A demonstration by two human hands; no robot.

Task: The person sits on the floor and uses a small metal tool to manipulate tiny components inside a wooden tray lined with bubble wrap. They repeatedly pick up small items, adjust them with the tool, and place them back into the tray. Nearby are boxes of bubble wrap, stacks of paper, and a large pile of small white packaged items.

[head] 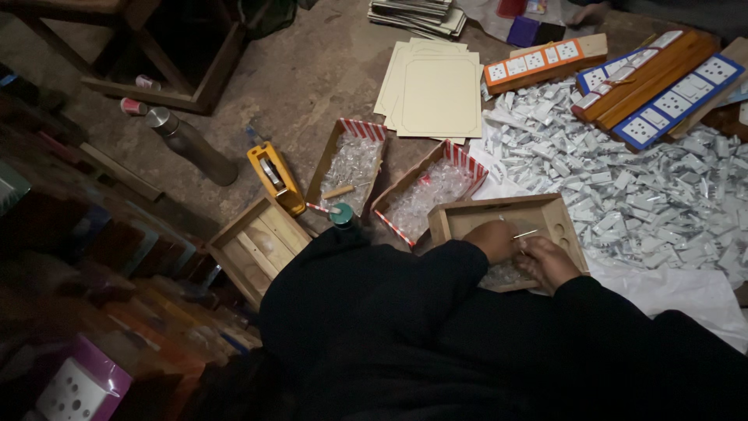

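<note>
Wooden tray (475,217), both hands w/ thin metal strip (525,233) inside

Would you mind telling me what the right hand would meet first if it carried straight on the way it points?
Probably the left hand, almost touching the right hand inside the wooden tray; depth is unclear.

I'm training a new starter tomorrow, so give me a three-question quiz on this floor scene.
1. True or false: both hands, the left hand and the right hand, are over the wooden box.
2. What lies heaped to the right of that box? A) small white parts B) coins C) fruit
3. Fill in: the metal bottle lies on its ____.

Key: 1 true; 2 A; 3 side.
</note>
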